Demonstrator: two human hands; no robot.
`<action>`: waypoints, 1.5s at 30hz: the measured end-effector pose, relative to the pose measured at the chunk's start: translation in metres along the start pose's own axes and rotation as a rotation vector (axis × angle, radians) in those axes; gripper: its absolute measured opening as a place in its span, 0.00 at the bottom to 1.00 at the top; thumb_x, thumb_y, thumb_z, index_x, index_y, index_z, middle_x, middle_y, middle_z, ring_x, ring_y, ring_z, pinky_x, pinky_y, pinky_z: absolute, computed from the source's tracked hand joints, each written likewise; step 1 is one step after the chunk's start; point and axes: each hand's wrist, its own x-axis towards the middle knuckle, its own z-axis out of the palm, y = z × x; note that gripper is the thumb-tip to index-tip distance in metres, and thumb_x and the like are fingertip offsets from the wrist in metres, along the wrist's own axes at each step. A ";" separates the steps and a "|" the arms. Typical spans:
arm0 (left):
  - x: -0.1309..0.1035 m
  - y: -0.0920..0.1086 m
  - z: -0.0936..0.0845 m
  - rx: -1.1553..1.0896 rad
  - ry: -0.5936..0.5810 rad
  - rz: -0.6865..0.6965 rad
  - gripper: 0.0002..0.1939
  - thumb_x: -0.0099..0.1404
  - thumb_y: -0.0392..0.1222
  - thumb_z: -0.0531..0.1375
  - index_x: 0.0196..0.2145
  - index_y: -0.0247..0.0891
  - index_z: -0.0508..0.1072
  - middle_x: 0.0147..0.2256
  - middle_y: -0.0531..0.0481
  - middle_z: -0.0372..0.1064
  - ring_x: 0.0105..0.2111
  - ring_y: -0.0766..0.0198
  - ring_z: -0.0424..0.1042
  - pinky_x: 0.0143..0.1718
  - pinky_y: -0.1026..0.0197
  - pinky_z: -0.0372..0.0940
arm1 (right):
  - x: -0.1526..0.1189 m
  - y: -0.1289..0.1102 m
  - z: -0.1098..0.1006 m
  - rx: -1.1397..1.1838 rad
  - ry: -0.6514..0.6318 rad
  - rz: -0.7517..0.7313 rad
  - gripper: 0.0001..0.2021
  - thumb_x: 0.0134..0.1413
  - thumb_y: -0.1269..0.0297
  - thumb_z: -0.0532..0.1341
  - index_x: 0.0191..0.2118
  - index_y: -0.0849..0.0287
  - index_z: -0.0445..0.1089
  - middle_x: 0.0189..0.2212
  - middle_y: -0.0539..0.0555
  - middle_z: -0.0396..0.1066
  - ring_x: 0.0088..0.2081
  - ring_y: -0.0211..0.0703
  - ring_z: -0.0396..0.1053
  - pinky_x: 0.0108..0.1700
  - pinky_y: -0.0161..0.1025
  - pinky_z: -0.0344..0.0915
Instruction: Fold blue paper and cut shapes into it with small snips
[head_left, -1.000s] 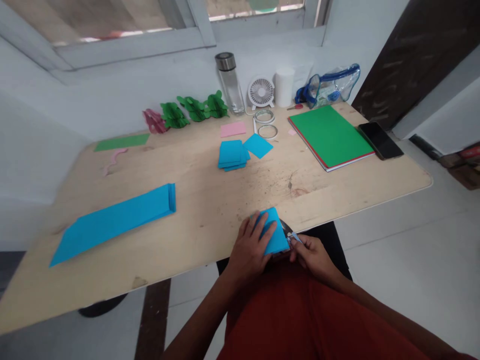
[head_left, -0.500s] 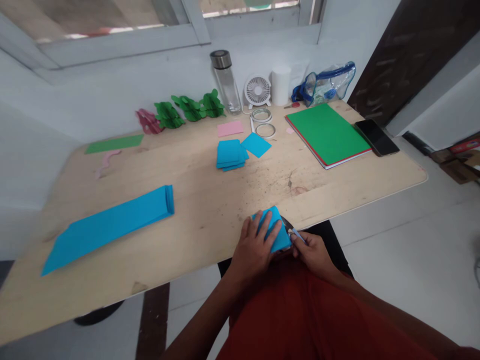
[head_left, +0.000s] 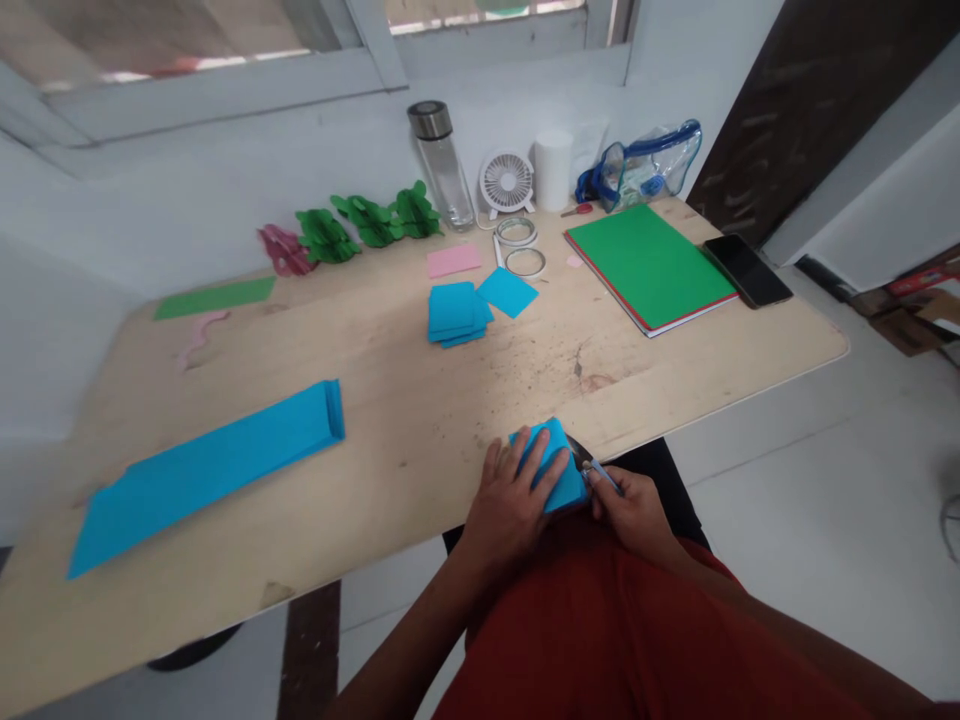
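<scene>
Blue paper (head_left: pixel 568 490) at lower centre, left hand on it, cutter (head_left: pixel 592 467) at its right edge.
Left hand (head_left: pixel 511 495): fingers spread over the paper's top face; thumb hidden, so cannot tell whether it pinches. Right hand (head_left: pixel 630 505): closed around the cutter's handle, just right of the paper. Cutter's long axis slants from lower right, at the hand, to upper left, tip near the paper's upper right corner; contact with the edge, and whether knife or scissors, not resolvable. Paper lies left of the right-hand grip; left hand is the nearer, touching. Farther: blue strip (head_left: pixel 217 465) at left, blue squares (head_left: pixel 451 308) near centre, green sheet (head_left: pixel 646 270) at upper right, fan (head_left: pixel 507 182) at upper centre.
</scene>
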 end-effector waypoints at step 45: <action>0.005 0.000 0.001 0.036 0.041 0.045 0.35 0.64 0.62 0.48 0.63 0.40 0.54 0.64 0.38 0.46 0.63 0.43 0.46 0.60 0.40 0.43 | -0.003 0.000 0.001 0.061 -0.033 0.029 0.24 0.56 0.48 0.53 0.16 0.57 0.61 0.14 0.48 0.62 0.20 0.36 0.59 0.26 0.33 0.56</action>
